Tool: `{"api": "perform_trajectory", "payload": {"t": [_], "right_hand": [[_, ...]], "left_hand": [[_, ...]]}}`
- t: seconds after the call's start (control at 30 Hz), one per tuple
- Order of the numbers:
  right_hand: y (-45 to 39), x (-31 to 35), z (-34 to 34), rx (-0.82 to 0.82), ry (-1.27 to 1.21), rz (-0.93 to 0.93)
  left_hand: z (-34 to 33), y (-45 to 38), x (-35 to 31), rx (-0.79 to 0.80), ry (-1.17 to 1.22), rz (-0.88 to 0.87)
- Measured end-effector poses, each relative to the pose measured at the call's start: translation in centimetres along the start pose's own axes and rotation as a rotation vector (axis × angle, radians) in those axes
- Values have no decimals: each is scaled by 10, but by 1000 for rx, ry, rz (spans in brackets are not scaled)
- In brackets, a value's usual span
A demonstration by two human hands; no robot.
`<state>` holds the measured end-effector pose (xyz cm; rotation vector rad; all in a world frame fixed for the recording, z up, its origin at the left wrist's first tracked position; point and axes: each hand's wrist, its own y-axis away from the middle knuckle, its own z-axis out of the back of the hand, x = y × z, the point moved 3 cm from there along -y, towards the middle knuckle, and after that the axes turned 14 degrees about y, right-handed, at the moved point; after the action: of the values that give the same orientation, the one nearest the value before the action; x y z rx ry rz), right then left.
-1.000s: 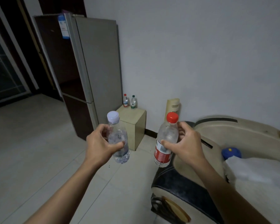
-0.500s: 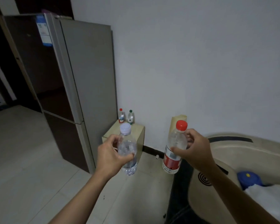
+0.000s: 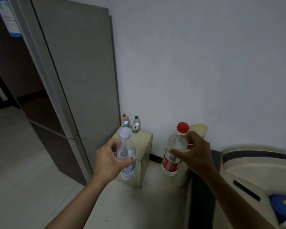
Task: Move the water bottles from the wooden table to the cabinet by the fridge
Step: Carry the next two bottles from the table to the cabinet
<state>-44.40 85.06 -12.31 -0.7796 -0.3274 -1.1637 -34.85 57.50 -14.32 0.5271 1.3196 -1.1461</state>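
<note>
- We've closed in since a moment ago: the fridge point(image 3: 69, 80) now fills the left of the view, and the small cabinet point(image 3: 144, 146) beside it sits much nearer, straight ahead of our hands.
- Two bottles already stand on the cabinet top, tucked at the back by the wall: a red-capped one point(image 3: 124, 121) and a green-capped one point(image 3: 135, 124), just beside each other. We'd judge that part done.
- Two more are in transit. The white-capped bottle point(image 3: 126, 152) rides in our left hand point(image 3: 110, 160), the red-labelled bottle point(image 3: 173, 152) in our right hand point(image 3: 196, 154). Both are upright, in the air, short of the cabinet.
- The wooden table isn't in view, so we can't tell whether any bottles wait there.
- Left hand: fingers and thumb are wrapped round the bottle's middle, forearm reaching forward and up from the lower left.
- Right hand: thumb across the front above the label, fingers curled behind the shoulder, a firm hold, arm stretched in from the lower right.
- Still to do, by our reckoning: a last step in, then set both down on the free front part of the cabinet top.
</note>
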Motion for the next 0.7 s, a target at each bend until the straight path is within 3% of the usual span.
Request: {"api": "perform_trajectory", "payload": {"t": [0.37,0.7], "right_hand": [[-178,-39,-60,3,0,30],[-289,-56,-100,-18,65,1]], "left_hand": [[-44,-180,24,-21,-46,-3],[-84,-324,70,86,80,-54]]}}
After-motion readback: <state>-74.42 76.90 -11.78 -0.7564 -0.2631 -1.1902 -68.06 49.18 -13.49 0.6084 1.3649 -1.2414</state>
